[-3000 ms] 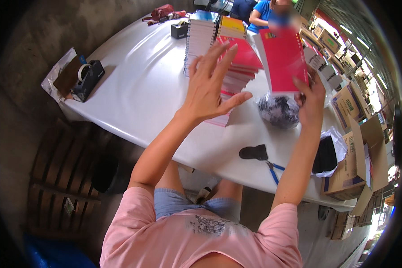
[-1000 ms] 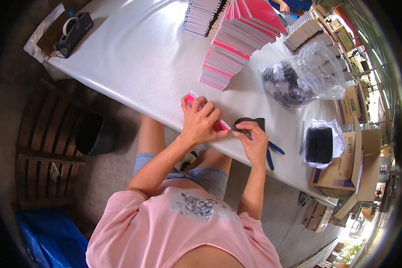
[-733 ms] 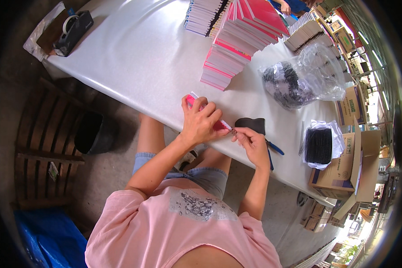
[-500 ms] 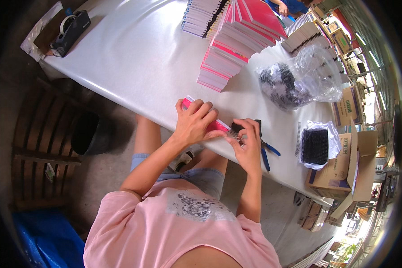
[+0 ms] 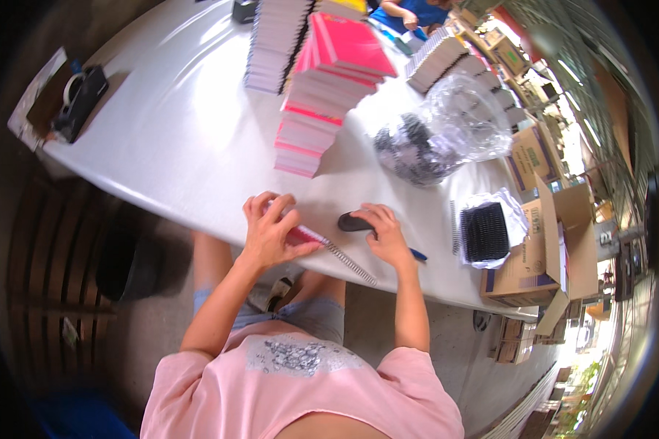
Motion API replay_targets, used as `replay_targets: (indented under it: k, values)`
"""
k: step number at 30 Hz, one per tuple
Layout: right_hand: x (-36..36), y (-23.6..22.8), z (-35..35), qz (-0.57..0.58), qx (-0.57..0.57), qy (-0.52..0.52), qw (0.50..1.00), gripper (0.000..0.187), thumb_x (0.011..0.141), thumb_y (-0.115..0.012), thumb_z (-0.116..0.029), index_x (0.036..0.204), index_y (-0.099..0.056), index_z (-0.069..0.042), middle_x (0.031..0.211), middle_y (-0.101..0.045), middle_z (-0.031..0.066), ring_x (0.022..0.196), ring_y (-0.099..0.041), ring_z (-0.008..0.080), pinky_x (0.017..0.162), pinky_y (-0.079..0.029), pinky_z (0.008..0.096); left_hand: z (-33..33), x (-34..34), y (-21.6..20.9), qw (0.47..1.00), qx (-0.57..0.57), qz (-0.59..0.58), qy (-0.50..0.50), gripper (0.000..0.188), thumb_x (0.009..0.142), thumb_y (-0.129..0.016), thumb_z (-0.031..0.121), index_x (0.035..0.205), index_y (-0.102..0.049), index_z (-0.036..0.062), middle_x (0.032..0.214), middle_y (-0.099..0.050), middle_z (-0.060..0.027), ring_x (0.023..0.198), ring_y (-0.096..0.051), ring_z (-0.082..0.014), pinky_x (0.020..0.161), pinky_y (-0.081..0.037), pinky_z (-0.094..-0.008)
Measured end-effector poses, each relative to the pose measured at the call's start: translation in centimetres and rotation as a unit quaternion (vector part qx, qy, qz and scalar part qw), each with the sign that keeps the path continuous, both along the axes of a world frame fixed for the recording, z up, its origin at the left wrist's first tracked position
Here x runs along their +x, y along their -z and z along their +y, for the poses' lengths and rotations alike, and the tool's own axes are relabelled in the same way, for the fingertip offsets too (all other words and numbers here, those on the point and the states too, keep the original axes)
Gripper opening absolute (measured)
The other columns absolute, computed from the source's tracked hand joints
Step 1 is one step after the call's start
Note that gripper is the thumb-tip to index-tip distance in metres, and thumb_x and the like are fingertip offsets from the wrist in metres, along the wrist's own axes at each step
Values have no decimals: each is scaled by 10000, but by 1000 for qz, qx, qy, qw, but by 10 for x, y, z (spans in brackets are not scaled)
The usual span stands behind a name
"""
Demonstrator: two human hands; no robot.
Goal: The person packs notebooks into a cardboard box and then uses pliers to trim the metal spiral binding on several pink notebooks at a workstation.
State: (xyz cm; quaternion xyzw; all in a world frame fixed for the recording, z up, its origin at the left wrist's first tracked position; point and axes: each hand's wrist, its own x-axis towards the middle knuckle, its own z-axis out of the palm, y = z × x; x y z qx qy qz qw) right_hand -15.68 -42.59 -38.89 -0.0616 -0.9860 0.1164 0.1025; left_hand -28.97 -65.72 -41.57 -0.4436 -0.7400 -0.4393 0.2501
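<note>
Left fingers (image 5: 288, 219) on notebook (image 5: 304, 235), coil's (image 5: 350, 263) long axis toward lower right

Black tape dispenser (image 5: 86, 101) at left on white table (image 5: 154, 139), dark bin (image 5: 128, 268) below.

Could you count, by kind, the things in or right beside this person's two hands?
Red book in the left hand: 1
Spiral coil extending past it: 1
Black flat piece at the right hand: 1
Blue-handled tool, mostly hidden: 1
Total: 4
</note>
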Motion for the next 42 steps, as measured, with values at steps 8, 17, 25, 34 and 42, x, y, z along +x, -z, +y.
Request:
replay_targets:
  k: [8,17,25,34,42]
  values:
    - [-30,-17,-41,162,-624,-217,733,234,713,-618,73,933,-675,14,998,-662,179,941,-636,270,810,-515,335,-7,-7,1,998,-41,-34,20,497,526,-791,485,683,-536,89,1100,-535,-69,1134,-376,-353,916,-282,-482]
    - [-43,-8,-53,31,-383,-63,921,211,758,-535,-94,807,-684,48,872,-680,202,831,-668,273,753,-531,346,-13,-8,-3,993,-45,-61,90,505,578,-769,538,664,-524,105,1220,-492,-78,1220,-337,-377,932,-299,-486]
    - [-49,-17,-44,53,-293,10,955,249,666,-538,48,848,-706,21,852,-697,144,776,-668,199,735,-507,272,-10,-13,-2,995,-4,-57,82,514,566,-762,554,700,-561,100,1279,-432,-107,1236,-333,-359,893,-362,-476]
    - [-52,-25,-68,151,-600,-148,772,284,681,-551,70,914,-699,2,854,-700,114,762,-651,147,716,-485,231,-4,-29,13,951,95,-254,147,764,403,-905,455,924,-480,91,1190,-367,-185,1081,-409,-297,795,-427,-358]
    - [-65,-32,-83,86,-419,-144,892,277,694,-551,58,905,-711,-23,820,-700,103,708,-621,107,654,-469,224,-4,-38,18,898,53,-400,176,1080,366,-929,420,1157,-306,29,1026,-360,-118,959,-421,-229,846,-381,-324]
